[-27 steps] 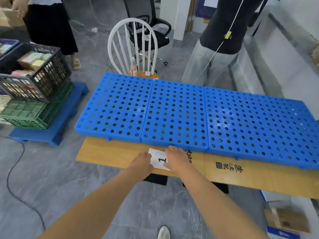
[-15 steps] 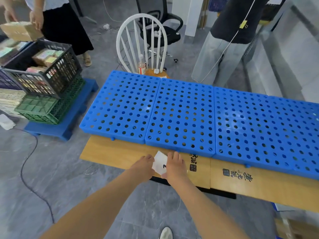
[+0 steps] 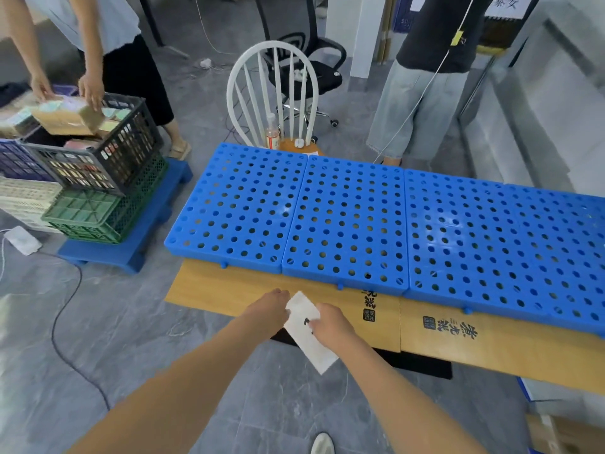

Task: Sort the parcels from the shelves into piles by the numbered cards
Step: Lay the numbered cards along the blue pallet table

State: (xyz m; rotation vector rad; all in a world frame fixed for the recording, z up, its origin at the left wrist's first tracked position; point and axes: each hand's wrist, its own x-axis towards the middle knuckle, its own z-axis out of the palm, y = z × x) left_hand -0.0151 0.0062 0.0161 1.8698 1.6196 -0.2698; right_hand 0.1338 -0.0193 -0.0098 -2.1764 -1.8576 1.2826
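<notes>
Our left hand and right hand both pinch the numbered card just before the blue pallets' near edge. We judge sorting unstarted: no piles on them yet, and parcels sit in the black crate left of them.

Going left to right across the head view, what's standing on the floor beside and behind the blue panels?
White adapter → stacked crates → white chair → person in grey shorts.
</notes>
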